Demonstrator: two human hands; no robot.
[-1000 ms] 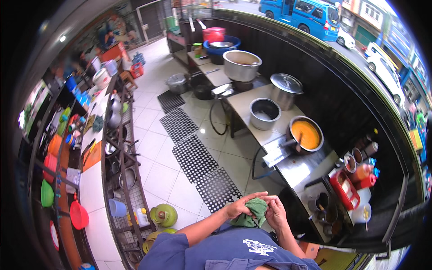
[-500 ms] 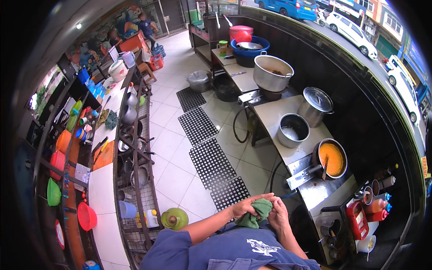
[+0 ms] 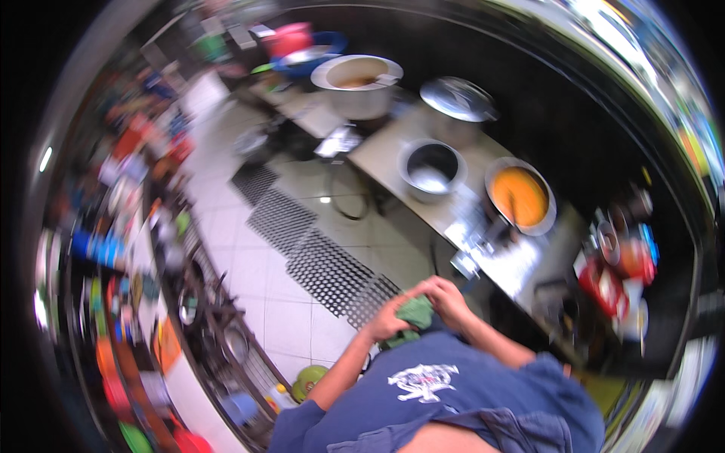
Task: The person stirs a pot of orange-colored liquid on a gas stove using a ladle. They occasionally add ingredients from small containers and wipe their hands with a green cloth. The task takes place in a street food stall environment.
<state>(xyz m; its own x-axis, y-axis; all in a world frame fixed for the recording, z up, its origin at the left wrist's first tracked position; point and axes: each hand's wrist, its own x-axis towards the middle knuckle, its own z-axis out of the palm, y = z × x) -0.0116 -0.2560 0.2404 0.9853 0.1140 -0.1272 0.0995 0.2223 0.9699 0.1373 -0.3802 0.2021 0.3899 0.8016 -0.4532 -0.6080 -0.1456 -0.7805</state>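
Cloth (image 3: 415, 311), green and bunched, sits between the two hands, just beyond the front of the navy shirt (image 3: 483, 385). We see the left hand (image 3: 388, 320) partly closed, fingers bent around the cloth's left side and holding it. The right hand (image 3: 448, 302) is half curled at the cloth's right edge, its fingertips meeting those of the left; we cannot tell whether it grips any fabric.

Ahead and to the right we record a counter (image 3: 375, 156) bearing a pan (image 3: 551, 210) of orange liquid with a utensil (image 3: 513, 208) standing tilted in it, an open dark-lined pot (image 3: 432, 158) just beside, and a lidded pot (image 3: 453, 130) behind that. Perforated black mats (image 3: 328, 273) run along the tiled floor (image 3: 245, 272). We find the outer field blurred.
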